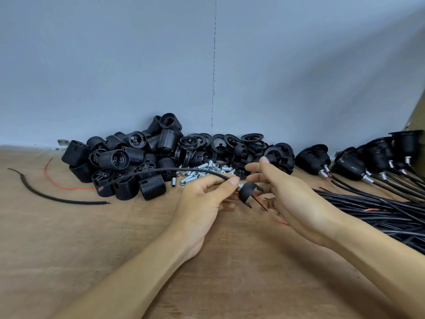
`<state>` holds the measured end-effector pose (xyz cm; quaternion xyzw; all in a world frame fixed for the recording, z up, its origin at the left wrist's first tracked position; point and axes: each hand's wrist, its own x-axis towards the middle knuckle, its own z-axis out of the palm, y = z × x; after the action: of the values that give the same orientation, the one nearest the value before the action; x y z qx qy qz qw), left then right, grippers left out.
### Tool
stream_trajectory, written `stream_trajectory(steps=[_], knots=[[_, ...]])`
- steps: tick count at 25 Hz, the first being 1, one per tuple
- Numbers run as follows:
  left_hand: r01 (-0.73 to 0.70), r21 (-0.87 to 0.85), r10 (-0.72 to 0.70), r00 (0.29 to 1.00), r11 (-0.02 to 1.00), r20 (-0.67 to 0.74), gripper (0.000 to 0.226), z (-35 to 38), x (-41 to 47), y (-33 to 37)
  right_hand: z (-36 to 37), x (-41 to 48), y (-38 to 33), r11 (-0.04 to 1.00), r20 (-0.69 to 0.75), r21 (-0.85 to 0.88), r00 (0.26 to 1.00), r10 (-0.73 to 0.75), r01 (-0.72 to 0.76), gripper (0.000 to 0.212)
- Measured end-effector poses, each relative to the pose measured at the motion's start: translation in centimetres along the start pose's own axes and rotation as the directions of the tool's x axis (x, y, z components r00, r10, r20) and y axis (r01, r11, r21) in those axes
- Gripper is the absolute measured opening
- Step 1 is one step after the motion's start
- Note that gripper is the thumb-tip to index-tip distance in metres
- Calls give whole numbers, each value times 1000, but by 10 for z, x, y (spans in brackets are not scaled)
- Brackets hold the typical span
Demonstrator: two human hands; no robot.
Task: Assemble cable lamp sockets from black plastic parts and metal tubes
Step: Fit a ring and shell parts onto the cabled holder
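Black cap (247,192) sits on the cable (184,169), pinched by the left hand (207,199). The cable runs off leftward. The right hand (292,199), loose and holding nothing, hovers just beside the cap.

Black ribbed sockets (119,166) piled on my tan wood desk (115,238). Silver tubes (207,170) glinting, red wire (59,184) trailing. Wall (138,65) grey-blue.

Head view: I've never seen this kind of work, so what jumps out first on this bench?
A big heap of black sockets fills the back of the wooden table, with small shiny metal tubes spilled in front of it. In the middle, the left hand pinches a black cable that runs into a domed black cap, while the right hand hangs open beside it.
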<state>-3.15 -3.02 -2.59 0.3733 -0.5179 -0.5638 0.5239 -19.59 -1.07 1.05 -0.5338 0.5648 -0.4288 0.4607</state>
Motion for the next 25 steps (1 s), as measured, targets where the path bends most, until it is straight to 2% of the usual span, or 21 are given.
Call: stream_trajectory(steps=[1, 2, 3, 4, 5, 7, 8, 10, 12, 13, 15, 18, 21, 23, 25], knots=[[-16, 31, 16, 1000, 999, 4, 14, 0, 0, 0, -2, 0, 1, 991, -1, -126, 999, -55, 54, 27], [-35, 61, 34, 999, 998, 13, 16, 0, 0, 1, -4, 0, 3, 965, 2, -215, 988, -156, 153, 21], [-65, 116, 63, 998, 991, 19, 16, 0, -1, 2, -5, -1, 5, 911, 9, -291, 953, -304, 294, 25], [-104, 187, 101, 995, 977, 23, 16, 0, -1, 2, -7, -2, 7, 809, 14, -390, 881, -474, 441, 35], [-145, 260, 140, 989, 955, 35, 17, 0, -2, 3, -9, -4, 9, 663, 38, -514, 787, -616, 544, 45], [-200, 355, 179, 980, 913, 91, 22, 3, -6, 5, -10, -6, 12, 352, 128, -694, 589, -798, 628, 57], [-236, 430, 204, 972, 871, 121, 22, 4, -8, 5, -10, -7, 12, 231, 175, -730, 503, -846, 643, 58], [-329, 607, 286, 943, 723, 170, 19, 5, -9, 7, -8, -9, 10, 54, 257, -743, 358, -897, 667, 55], [-373, 661, 313, 925, 652, 214, 17, 7, -9, 10, -5, -12, 9, -93, 340, -748, 259, -904, 657, 48], [-384, 656, 301, 923, 650, 241, 16, 8, -7, 11, -3, -13, 8, -151, 371, -769, 242, -896, 621, 45], [-411, 697, 294, 911, 587, 289, 15, 8, -6, 13, -4, -13, 6, -187, 374, -838, 290, -881, 513, 39], [-482, 756, 379, 865, 443, 329, 13, 7, -5, 9, -9, -10, 5, -119, 272, -915, 373, -887, 384, 19], [-500, 797, 466, 825, 338, 320, 9, 3, -4, 1, -13, -5, 11, -108, 241, -935, 381, -893, 339, 10], [-448, 806, 508, 833, 387, 219, 5, 0, -1, -3, -17, -1, 14, -98, 244, -932, 405, -881, 349, 11], [-394, 755, 510, 855, 524, 92, 14, -3, 2, -5, -20, 1, 16, -72, 256, -921, 456, -852, 383, 9]])
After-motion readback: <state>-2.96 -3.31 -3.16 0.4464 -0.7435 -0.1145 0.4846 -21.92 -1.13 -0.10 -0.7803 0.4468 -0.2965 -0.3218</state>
